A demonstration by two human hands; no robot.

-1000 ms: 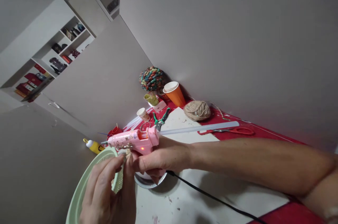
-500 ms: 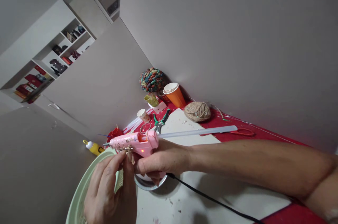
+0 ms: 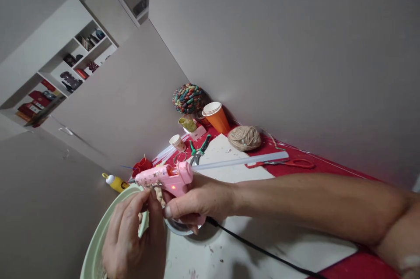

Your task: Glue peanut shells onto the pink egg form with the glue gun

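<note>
"One green basin (image 3: 93,237), lower left. Which step?"
"Gluing, probably: right hand (image 3: 200,202) grips the glue gun (image 3: 164,178) below centre. Left hand (image 3: 127,235), fingers bunched beside a beige piece (image 3: 159,196); whether holding it, can't tell."
"Next?"
"Steady aim, I'd judge."

The scene was dim and greyish, darkest toward the 8 and 11 o'clock edges, with a muted sheen on the wall (image 3: 288,60) near the orange cup (image 3: 217,118). Shadows from the cup, the woven ball (image 3: 188,98) and the metal bowl (image 3: 188,231) fell toward their 3 to 4 o'clock sides, suggesting light from around 9 or 10. A soft shadow lay below the right forearm (image 3: 295,204). The pink glue gun (image 3: 152,176) showed a small glowing orange light. Wide-angle stretching swelled the forearm toward 4 o'clock. Shelf objects (image 3: 70,79) at 10 looked soft; the small beige piece (image 3: 159,196) beside the left hand (image 3: 129,231) lacked clear detail.
</note>
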